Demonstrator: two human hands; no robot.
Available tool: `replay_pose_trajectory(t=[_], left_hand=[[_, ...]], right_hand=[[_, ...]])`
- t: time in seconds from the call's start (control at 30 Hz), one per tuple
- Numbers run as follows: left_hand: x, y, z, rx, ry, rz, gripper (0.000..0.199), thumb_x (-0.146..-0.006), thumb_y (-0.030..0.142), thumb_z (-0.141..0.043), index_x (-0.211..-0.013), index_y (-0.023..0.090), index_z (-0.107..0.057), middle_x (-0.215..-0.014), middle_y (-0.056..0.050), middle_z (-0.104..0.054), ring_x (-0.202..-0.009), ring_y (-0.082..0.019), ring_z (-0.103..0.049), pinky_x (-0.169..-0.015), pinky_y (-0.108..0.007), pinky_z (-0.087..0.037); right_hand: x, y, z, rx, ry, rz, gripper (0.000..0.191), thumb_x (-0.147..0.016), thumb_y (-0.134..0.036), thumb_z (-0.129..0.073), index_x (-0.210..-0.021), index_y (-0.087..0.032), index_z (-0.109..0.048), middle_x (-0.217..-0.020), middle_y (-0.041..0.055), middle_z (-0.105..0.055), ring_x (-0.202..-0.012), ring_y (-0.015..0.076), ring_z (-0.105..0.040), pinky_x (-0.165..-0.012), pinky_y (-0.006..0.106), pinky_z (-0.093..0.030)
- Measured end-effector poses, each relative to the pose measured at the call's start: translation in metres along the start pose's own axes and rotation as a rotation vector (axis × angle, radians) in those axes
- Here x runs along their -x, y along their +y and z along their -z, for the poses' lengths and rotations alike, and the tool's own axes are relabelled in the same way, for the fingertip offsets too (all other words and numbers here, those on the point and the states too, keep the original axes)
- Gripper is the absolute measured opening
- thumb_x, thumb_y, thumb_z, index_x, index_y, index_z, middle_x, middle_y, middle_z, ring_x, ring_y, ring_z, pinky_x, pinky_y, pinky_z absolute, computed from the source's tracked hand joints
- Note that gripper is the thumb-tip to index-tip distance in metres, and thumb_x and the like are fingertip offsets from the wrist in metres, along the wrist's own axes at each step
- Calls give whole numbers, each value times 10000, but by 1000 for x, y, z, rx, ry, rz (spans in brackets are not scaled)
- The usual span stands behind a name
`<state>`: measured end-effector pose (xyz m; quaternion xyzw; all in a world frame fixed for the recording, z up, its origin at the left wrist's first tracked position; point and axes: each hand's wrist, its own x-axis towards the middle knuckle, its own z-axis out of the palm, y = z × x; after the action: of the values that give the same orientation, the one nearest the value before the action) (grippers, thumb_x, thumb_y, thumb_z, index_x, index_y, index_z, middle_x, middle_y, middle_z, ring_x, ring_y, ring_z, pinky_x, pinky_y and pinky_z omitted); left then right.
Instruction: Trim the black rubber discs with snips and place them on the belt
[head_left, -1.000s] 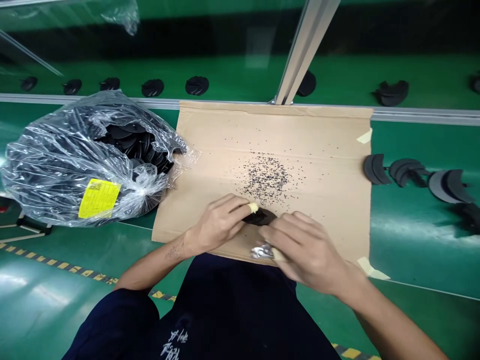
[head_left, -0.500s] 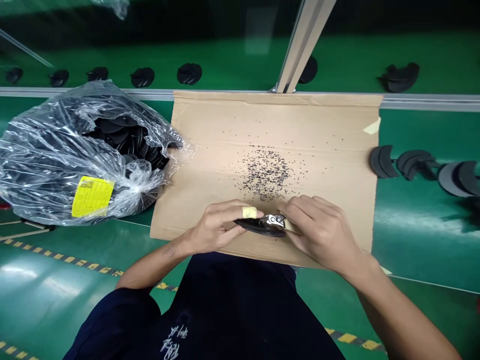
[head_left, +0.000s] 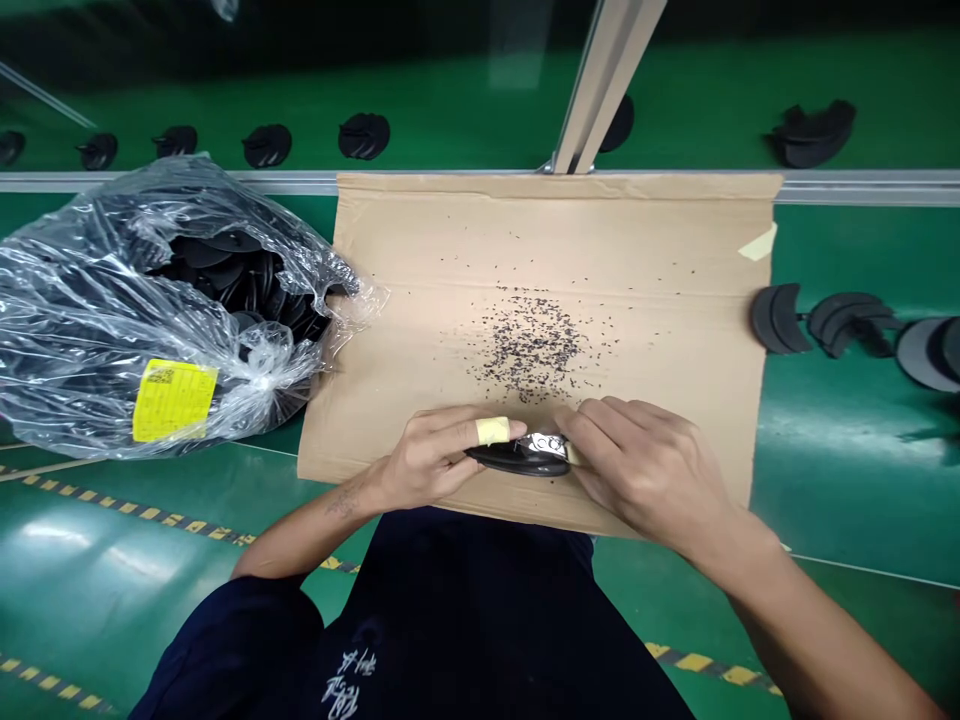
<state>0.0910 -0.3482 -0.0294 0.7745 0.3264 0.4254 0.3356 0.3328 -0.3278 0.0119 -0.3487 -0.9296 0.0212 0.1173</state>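
A black moulded piece (head_left: 510,460) is pinched between the fingers of the left hand (head_left: 431,460) and right hand (head_left: 645,470), above the lower edge of the cardboard sheet (head_left: 660,260); many more pieces are left in the plastic bag (head_left: 67,330).

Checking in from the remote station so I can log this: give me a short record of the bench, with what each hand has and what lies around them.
Left hand: holds a curved black rubbery piece; one finger wrapped in yellow tape
Right hand: at a shiny silver metal part on that piece
Under hands: tan cardboard sheet, scattered black crumbs
Left: clear plastic bag of black discs, yellow label
Right: black crescent pieces on green bench
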Motion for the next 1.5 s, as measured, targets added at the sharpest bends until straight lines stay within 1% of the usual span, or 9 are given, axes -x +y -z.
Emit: replay_pose_trajectory(t=[0.27,0.47,0.7,0.8,0.97,1.13,1.23,1.37,1.5], left_hand=[[3,-3,3,-24,-130,-43,432,-903,19,-621,-1294,194,-670,-1099,-93,-751,-981,-140,-735,-845,-223,-616],[1,-5,4,-65,-75,12,548,-912,158,-687,-1440,190,-541,-1127,-110,-764,-925,-160,-747,-813,-261,-623],[-17,-19,14,-183,-274,66,315,-962,170,-583,-1266,136,-653,-1013,-105,-728,-850,-159,-678,-762,-281,-583],[-20,-25,19,-206,-256,103,245,-969,187,-571,-1183,130,-677,-969,-96,-709,-843,-164,-658,-756,-283,-558],[-19,-23,18,-78,-197,264,171,-961,253,-613,-1040,130,-703,-881,-71,-700,-801,-163,-654,-717,-263,-535],[-25,-15,16,264,-226,319,424,-994,494,-530,-1177,153,-703,-1067,-126,-746,-974,-219,-714,-835,-329,-583],[-40,-12,24,351,-377,382,420,-1021,481,-475,-1112,157,-728,-975,-100,-759,-881,-186,-719,-761,-303,-588],[-79,-13,46,134,-606,328,273,-979,371,-588,-963,143,-737,-832,-49,-726,-708,-136,-656,-622,-242,-518],[-146,-38,78,-357,-490,163,180,-955,265,-597,-982,172,-749,-951,-60,-757,-838,-173,-684,-761,-289,-520]], right_hand=[[2,0,-1,-27,-74,4,268,-903,-18,-419,-827,-175,-623,-713,48,-657,-585,170,-548,-561,319,-343],[5,11,-24,-409,-156,-140,225,-904,-106,-492,-995,-205,-672,-863,36,-743,-711,172,-657,-620,267,-415],[-4,16,-28,-78,-154,-215,185,-856,-59,-491,-839,-161,-645,-754,76,-704,-637,191,-587,-587,296,-335],[0,22,-25,-83,-106,-279,171,-889,-84,-504,-932,-140,-660,-841,106,-732,-703,215,-628,-622,310,-379],[4,17,-27,-505,93,-368,243,-936,-363,-652,-1082,-171,-633,-1011,105,-743,-838,228,-683,-684,315,-488],[-4,-2,-28,-498,276,-201,75,-966,-194,-571,-922,-175,-628,-787,49,-688,-681,170,-597,-635,289,-439],[-5,-6,-25,-295,362,-103,174,-938,-58,-500,-901,-159,-636,-724,36,-651,-633,158,-537,-610,290,-390],[0,1,-21,-103,401,-92,234,-912,-21,-473,-1009,-134,-653,-764,58,-668,-675,183,-550,-619,311,-395],[24,15,-24,-124,443,-219,236,-918,-67,-526,-1110,-147,-637,-801,66,-676,-706,198,-590,-630,321,-428]])
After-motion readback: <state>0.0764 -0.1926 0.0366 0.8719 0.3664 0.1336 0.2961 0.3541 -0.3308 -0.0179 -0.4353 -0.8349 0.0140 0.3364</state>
